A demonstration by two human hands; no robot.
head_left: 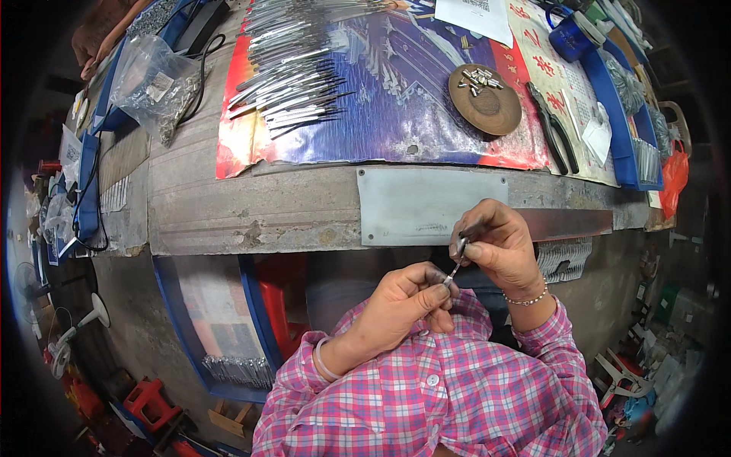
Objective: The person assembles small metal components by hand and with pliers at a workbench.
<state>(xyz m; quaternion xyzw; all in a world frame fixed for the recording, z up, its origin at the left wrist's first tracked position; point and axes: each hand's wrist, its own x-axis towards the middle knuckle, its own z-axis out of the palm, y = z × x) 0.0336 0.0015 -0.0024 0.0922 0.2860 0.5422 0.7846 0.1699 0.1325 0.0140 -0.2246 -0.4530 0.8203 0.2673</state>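
In front of my chest, just below the bench edge, a thin metal rod (455, 270) runs between my two hands. My left hand (411, 301) is closed, thumb and fingers pinching the rod's lower end. At the upper end my right hand (499, 251) pinches it too; its darkened fingertips hide that end. Nearest to the hands, a grey metal plate (426, 199) is fixed along the bench's front edge. A brown round dish (499, 116) on the bench holds several short metal sleeves (478, 79). Pliers (554, 133) with black handles lie right of it.
Many slim metal rods (293, 87) are heaped at the back of the bench (198, 206). A clear bag of small parts (156, 87) lies left. Blue bins (632, 145) and a blue mug (576, 36) stand right. Below left, a blue tray (255, 335) contains rods. Another person's arm (106, 46) shows far left.
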